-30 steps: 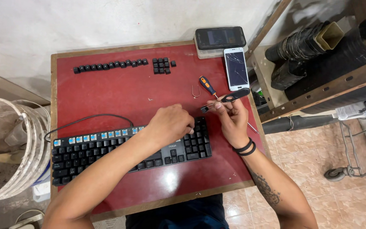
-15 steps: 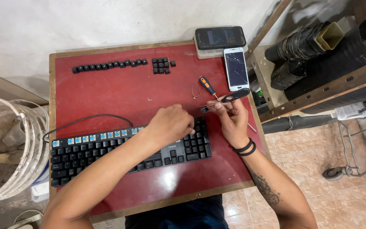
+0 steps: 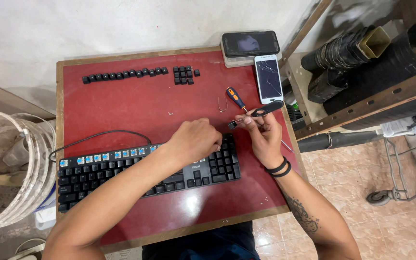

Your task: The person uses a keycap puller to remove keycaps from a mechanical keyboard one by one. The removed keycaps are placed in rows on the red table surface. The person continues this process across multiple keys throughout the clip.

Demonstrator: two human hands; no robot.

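**Q:** Where are your hands, and on what?

**A:** My left hand point(image 3: 196, 140) is curled over the upper right part of the black keyboard point(image 3: 121, 168), fingers bent down onto the keys by the number block. Whether they pinch a cap, I cannot tell; the knuckles hide it. My right hand point(image 3: 263, 135) is closed around a black plier-like tool point(image 3: 258, 113), held just above the keyboard's far right corner, tip pointing left toward my other hand.

**Q:** How would you do this well?

**A:** My judgement: hold the board flat with the left, bring the tool tip straight down over one cap, pull upright, not sideways. The exposed blue switches point(image 3: 107, 155) along the top row look delicate.

**Q:** What lies about?

**A:** Pulled keycaps point(image 3: 123, 75) in a row at the far edge of the red table point(image 3: 121, 110), a small block of caps point(image 3: 184, 75) beside them. An orange-handled screwdriver point(image 3: 236, 97) and a bent wire hook point(image 3: 222, 104) sit just past my right hand. A cracked white phone point(image 3: 268, 78) and a dark phone point(image 3: 250, 43) lie beyond.

**Q:** Any obstruction?

**A:** The screwdriver is near my right knuckles. The cable point(image 3: 97, 137) loops well left.
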